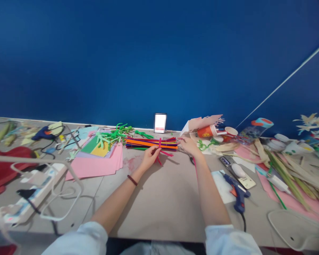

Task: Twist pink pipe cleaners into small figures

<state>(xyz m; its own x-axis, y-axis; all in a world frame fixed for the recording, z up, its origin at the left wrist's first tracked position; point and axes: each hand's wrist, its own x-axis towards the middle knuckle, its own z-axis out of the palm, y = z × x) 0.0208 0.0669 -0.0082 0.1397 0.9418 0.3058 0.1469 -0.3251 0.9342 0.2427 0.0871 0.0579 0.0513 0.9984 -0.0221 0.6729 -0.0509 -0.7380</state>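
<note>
Pinched in my left hand point(150, 156) are hot-pink pipe cleaners point(167, 153), crossed so that their ends stick out in several directions. Just behind it lies a bundle of pipe cleaners point(138, 143) in orange, purple, red, yellow and green. My right hand point(189, 146) is at the bundle's right end, fingers curled together; what they grip is too small to make out. A thin pink strand point(196, 170) shows along the right forearm. Partly hidden by that wrist is a black loop point(192, 160), perhaps a scissors handle.
Left are coloured paper sheets point(95, 167), green pipe-cleaner shapes point(119, 131) and a white power strip point(37, 194). Right are a blue glue gun point(238, 193), a phone point(244, 179), a red paper cup point(207, 131) and dried husks point(287, 173). A blue wall point(159, 63) rises behind.
</note>
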